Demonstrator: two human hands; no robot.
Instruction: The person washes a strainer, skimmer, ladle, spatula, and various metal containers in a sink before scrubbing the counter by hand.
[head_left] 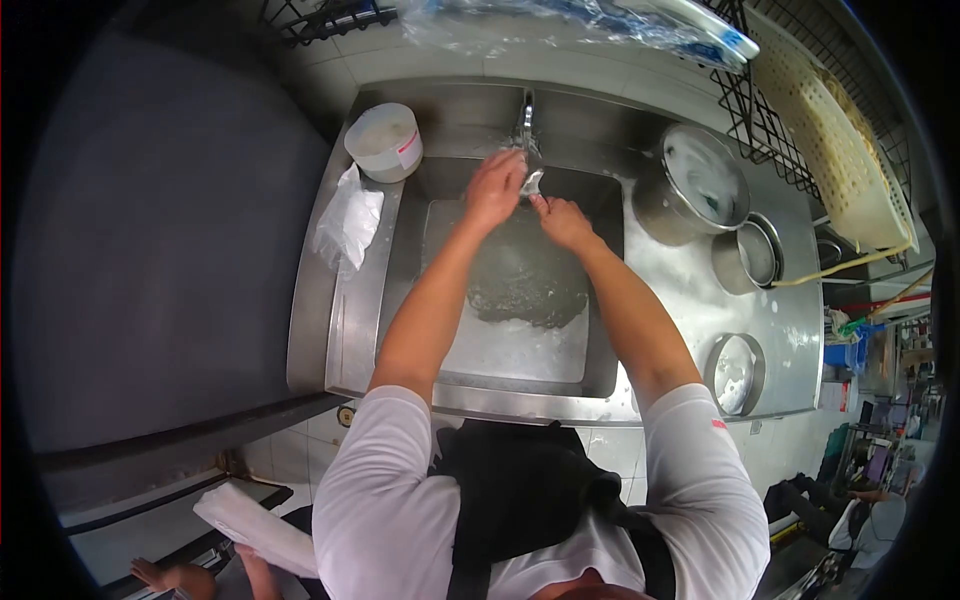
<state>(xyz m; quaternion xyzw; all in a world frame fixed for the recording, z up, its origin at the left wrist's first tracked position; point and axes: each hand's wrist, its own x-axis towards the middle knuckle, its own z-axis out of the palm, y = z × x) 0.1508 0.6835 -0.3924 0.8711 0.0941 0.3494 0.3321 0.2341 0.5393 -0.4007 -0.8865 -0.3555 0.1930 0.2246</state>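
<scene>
A person stands at a silver metal bench [660, 310] with a deep, square, silver metal sink [598, 365] in it. Both hands are up near the curved, shiny metal tap [527, 110]. A small, shiny silver thing [532, 183] is between the hands, under the tap and over the sink. It is too blurry to tell what it is, and it may be partly splashing water. The left hand [496, 187] is beside it, with its fingers close together and blurred. I cannot tell if that grip is pinching anything. The right hand [563, 221] has its fingers curled in and its thumb up by the shiny thing. I cannot tell if that grip pinches it. Cloudy grey water [525, 270] covers part of the sink bottom.

On the left side of the bench are a round white plastic tub [375, 162] and, just beside it, a clear plastic bag with white stuff inside [350, 220]. On the right side, a big round silver metal pot [655, 205] has something whitish in it. Next to it is a smaller round silver metal pot [732, 266]. A low round silver metal pan [756, 375] sits near the front edge.
</scene>
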